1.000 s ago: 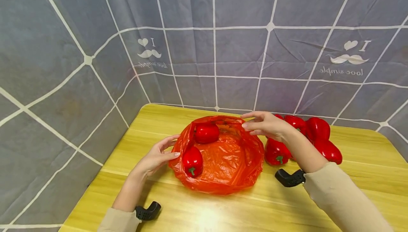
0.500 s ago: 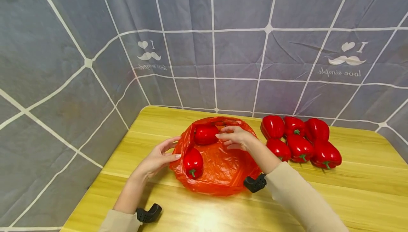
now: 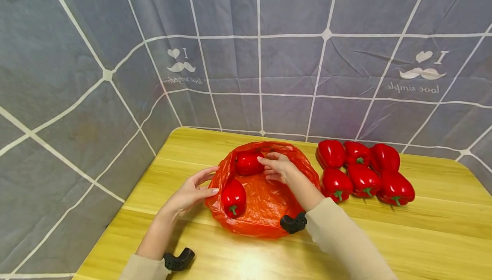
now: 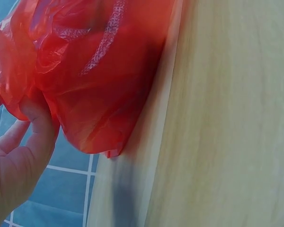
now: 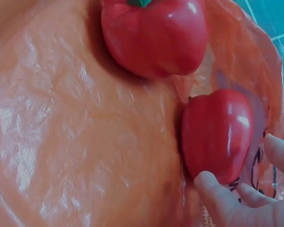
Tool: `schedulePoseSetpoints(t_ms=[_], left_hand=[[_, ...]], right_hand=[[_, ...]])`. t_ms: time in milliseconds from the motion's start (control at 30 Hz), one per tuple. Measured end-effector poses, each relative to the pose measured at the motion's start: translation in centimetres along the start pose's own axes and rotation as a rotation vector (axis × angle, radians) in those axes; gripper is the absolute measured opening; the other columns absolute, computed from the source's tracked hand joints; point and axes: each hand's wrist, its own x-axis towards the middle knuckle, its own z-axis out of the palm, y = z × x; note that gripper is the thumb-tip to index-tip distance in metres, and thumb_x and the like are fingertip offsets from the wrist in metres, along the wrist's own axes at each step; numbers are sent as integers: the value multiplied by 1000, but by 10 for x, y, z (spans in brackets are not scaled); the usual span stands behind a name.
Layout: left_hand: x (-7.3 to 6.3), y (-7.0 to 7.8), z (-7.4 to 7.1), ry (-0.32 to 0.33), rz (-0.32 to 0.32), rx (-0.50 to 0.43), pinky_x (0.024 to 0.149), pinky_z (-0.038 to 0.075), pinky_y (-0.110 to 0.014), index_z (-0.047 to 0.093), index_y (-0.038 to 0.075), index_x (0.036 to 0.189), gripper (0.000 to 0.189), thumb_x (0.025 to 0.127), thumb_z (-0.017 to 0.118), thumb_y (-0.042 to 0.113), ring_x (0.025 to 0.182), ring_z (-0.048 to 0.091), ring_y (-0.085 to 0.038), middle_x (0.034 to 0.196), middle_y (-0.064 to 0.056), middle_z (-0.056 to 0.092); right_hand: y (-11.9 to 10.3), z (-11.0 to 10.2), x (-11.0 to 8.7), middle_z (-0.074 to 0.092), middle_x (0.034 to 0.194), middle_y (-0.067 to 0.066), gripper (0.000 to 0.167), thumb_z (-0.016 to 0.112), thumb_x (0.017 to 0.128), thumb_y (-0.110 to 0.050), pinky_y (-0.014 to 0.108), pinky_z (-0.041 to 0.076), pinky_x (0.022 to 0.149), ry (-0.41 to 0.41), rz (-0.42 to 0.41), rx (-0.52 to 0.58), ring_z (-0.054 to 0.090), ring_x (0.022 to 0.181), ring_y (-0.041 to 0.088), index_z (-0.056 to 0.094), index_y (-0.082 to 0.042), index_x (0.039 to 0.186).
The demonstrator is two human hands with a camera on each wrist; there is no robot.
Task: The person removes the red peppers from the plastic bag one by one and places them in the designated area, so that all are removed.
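Observation:
A red plastic bag (image 3: 269, 220) lies spread open on the table, with one red bell pepper (image 3: 233, 198) at its left side and another bell pepper (image 3: 247, 163) at the back left. My left hand (image 3: 191, 192) holds the bag's left edge, a fold of plastic between thumb and fingers (image 4: 12, 137). Inside the bag, my right hand (image 3: 278, 169) is at the right end of the back pepper. In the right wrist view a fingertip (image 5: 207, 178) meets that pepper's end, while another finger (image 5: 274, 146) is spread apart from it.
Several red bell peppers (image 3: 363, 179) with green stems stand grouped on the table to the right of the bag. The wooden table (image 3: 442, 220) meets a grey gridded cloth (image 3: 288, 66) behind and at the left. A black wrist device (image 3: 294, 222) overhangs the bag's front rim.
My right hand has moved left and down from the bag's right rim into the bag, reaching the back pepper. The left hand stays at the bag's edge. Both peppers keep their places.

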Motion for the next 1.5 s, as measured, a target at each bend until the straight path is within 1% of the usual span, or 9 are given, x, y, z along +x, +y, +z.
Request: schedulePoseSetpoints(t_ms=[233,433,567,700,800,933,1167,1400,1500], left_hand=[[1,0,2,5,-8,2,82,52,-38,25,-2,143,71,85,65,3,102,61,-28,139,-29,31],[1,-1,3,0,1,5,82,52,-37,26,-2,143,70,85,64,2,100,62,-26,138,-28,32],[0,-1,1,6,20,5,81,53,-36,25,-4,143,68,86,63,0,98,63,-23,138,-28,32],[0,0,0,19,37,2,81,53,-35,25,-5,142,68,85,62,-2,98,63,-23,138,-29,31],[0,1,0,15,32,-4,81,53,-35,25,-5,142,68,85,62,-1,99,62,-24,138,-30,30],[2,-1,0,8,27,-9,82,52,-36,24,-5,142,68,86,62,-2,99,62,-25,138,-29,31],[2,-2,0,12,28,1,82,53,-34,25,-5,142,68,86,62,-3,98,63,-23,137,-28,32],[1,-3,0,13,22,-8,83,52,-34,24,-5,142,68,86,62,-2,100,62,-24,139,-30,30],[1,-3,1,15,21,-10,83,52,-34,24,-5,142,68,85,62,-3,100,62,-24,139,-30,29]], right_hand=[[3,2,3,52,116,26,65,61,91,-28,37,53,81,28,5,-10,58,99,37,30,-7,144],[5,3,4,56,93,17,61,63,89,-29,26,54,61,20,4,-25,58,67,21,37,-7,140],[4,4,1,56,85,12,50,67,87,-26,24,53,58,-7,2,-90,54,58,16,49,-4,128],[3,5,-2,56,88,10,39,70,84,-25,27,54,62,-3,-11,-167,53,61,18,54,-2,111],[4,4,-1,54,87,9,37,72,82,-24,29,54,64,12,-13,-185,53,63,19,54,-2,106],[4,5,1,52,91,9,44,73,82,-20,33,54,71,6,-46,-179,52,70,22,52,-3,116],[6,7,3,52,120,18,56,71,83,-16,45,49,88,-51,-103,-158,55,100,29,47,-3,132],[9,11,4,52,122,16,60,74,80,-16,34,51,74,-79,-139,-192,54,90,24,48,-5,132],[10,14,5,52,123,17,61,75,79,-13,34,50,75,-79,-154,-167,54,92,24,47,-4,132]])
